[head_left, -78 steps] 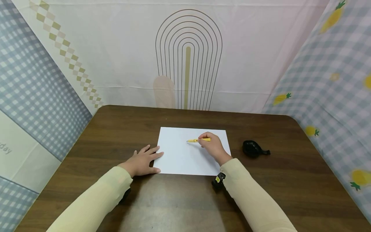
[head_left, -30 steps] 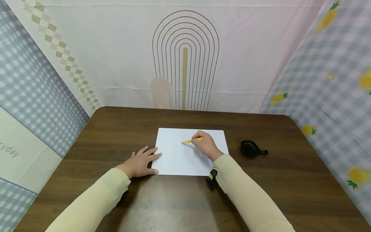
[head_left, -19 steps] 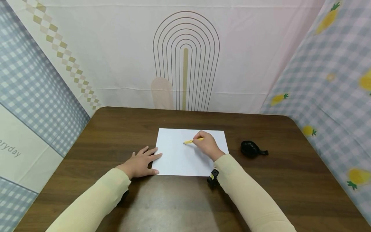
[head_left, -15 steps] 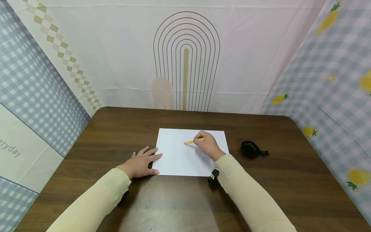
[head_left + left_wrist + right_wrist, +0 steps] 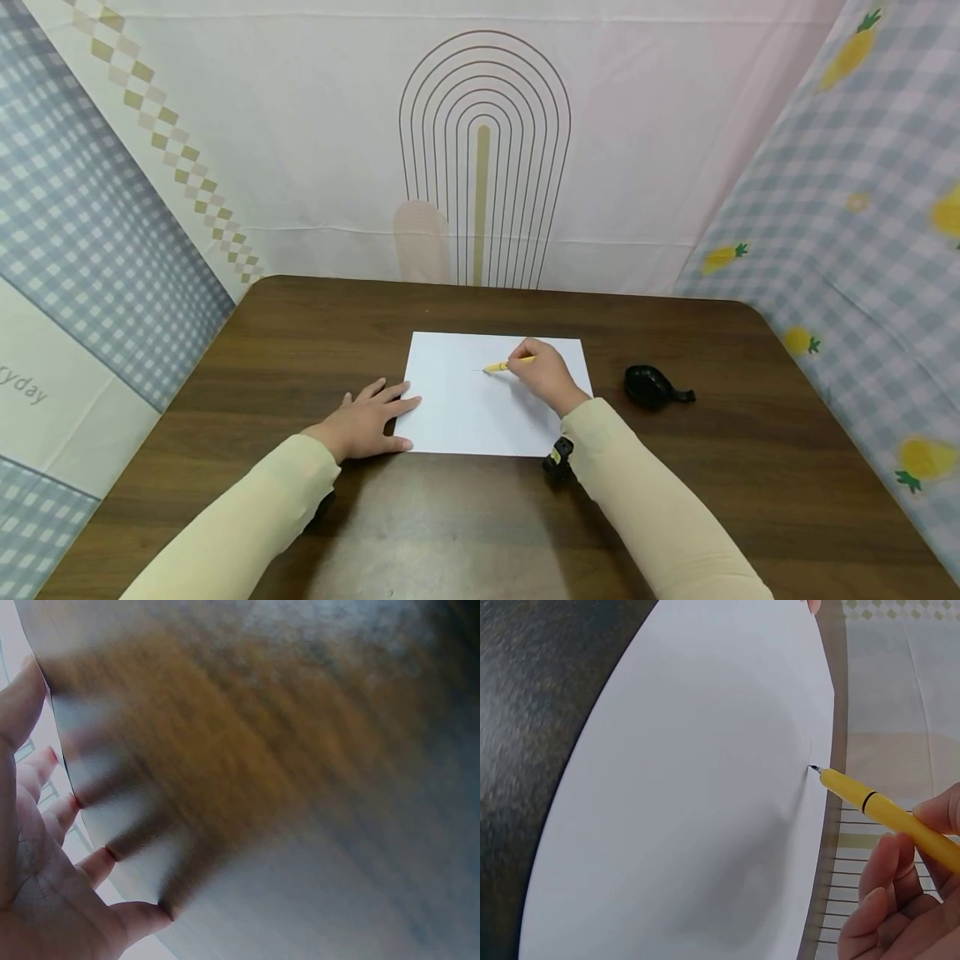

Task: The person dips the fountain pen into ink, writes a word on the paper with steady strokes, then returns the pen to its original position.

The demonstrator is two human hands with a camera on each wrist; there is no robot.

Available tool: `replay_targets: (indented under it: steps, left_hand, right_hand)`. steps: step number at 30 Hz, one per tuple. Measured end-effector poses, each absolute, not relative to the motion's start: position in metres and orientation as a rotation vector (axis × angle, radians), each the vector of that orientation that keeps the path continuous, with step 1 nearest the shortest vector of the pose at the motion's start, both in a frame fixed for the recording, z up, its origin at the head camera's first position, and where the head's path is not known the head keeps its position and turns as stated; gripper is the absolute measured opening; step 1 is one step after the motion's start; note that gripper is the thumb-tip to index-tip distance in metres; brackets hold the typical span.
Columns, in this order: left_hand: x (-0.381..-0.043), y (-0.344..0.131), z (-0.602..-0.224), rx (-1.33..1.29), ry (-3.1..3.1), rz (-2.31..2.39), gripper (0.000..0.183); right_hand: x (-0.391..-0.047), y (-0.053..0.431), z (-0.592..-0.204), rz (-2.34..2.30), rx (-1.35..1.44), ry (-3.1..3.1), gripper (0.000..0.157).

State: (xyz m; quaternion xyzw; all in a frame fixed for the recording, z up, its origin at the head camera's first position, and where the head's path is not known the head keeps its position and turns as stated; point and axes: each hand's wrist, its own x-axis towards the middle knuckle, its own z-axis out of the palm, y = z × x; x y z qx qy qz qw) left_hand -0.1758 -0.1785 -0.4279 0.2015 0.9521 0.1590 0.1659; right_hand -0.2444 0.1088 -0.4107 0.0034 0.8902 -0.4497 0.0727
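A white sheet of paper (image 5: 465,417) lies flat on the dark wooden table. My right hand (image 5: 546,375) pinches a yellow fountain pen (image 5: 874,806) between thumb and fingers, its metal nib right at the paper. From the nib a short thin line (image 5: 477,370) runs leftward on the sheet; in the right wrist view the same line (image 5: 811,747) is faint. My left hand (image 5: 367,421) rests with spread fingers on the paper's left edge, thumb at the lower left corner. In the left wrist view the palm of the left hand (image 5: 45,862) shows, fingertips on the table and paper edge.
A black rounded object with a short narrow tail (image 5: 651,387) lies on the table to the right of the paper. Bare wooden tabletop (image 5: 450,525) surrounds the sheet. Patterned cloth (image 5: 330,125) hangs behind the table and on both sides.
Over the last second the right hand has slid the pen a little to the right, and a short thin line now shows behind the nib. The left hand stays on the paper's edge.
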Motion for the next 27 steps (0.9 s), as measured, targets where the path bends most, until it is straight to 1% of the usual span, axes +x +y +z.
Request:
replay_targets:
  steps: [7,27]
  left_hand:
    - [-0.177,-0.178,-0.428,0.579,2.714,0.450,0.070]
    - [-0.173,-0.177,-0.425,0.581,2.716,0.464,0.069]
  right_hand:
    - [-0.243,0.114,-0.406,-1.347,0.033,2.678,0.007]
    - [-0.245,0.129,-0.408,-1.290,0.084,2.694,0.009]
